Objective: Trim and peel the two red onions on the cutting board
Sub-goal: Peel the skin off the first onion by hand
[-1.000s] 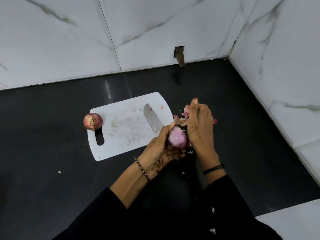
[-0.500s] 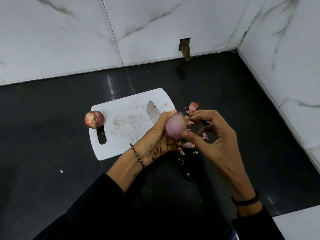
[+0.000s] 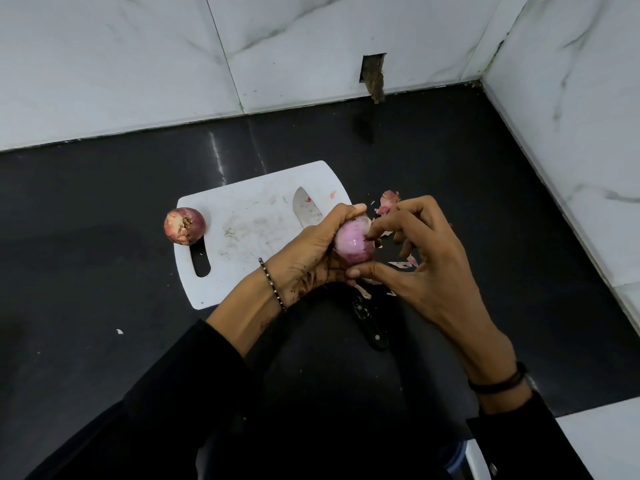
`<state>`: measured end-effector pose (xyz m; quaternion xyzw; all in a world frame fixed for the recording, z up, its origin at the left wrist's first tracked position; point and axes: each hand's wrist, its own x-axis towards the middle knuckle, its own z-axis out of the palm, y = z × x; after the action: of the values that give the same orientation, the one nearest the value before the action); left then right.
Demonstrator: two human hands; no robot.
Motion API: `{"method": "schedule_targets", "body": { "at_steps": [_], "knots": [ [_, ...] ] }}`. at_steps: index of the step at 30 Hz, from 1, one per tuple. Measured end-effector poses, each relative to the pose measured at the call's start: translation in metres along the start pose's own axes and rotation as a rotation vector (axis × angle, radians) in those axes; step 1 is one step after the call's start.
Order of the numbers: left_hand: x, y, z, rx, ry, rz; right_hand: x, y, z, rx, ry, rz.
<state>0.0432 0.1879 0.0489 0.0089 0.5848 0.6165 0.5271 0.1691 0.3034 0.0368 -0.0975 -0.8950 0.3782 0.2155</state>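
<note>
Dim, soft light, prob. overhead; glare streak on counter [image 3: 450,174]; wide-angle bend at edges; sleeves [image 3: 173,410] crushed black.

Note: you read no text, label, brand or number anywhere; cutting board [image 3: 242,209], knife [image 3: 306,206] and wall tiles [image 3: 104,64] show none.

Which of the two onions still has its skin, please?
The left onion, at the edge of the board, is dull red-brown; the held onion, in the left hand, is pale pink.
</note>
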Motion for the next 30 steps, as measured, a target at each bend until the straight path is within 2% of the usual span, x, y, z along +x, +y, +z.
{"method": "schedule_targets", "body": {
  "at_steps": [5,9,13,20,30],
  "knots": [
    [0.002,0.004,-0.006,0.005,-0.026,-0.032,0.0,-0.004,0.01,0.027,0.058,0.027],
    [0.006,0.004,-0.007,-0.013,0.022,-0.055,0.001,-0.008,0.009,0.078,0.114,0.052],
    [0.009,0.0,-0.005,-0.032,0.038,-0.05,0.0,-0.008,0.007,0.096,0.089,0.029],
    [0.009,-0.001,-0.009,-0.01,-0.143,-0.133,-0.006,-0.001,0.001,0.061,0.064,0.0],
    [0.011,-0.002,-0.012,-0.041,-0.027,-0.14,-0.016,0.001,-0.003,0.111,-0.01,0.055]
  ]
}}
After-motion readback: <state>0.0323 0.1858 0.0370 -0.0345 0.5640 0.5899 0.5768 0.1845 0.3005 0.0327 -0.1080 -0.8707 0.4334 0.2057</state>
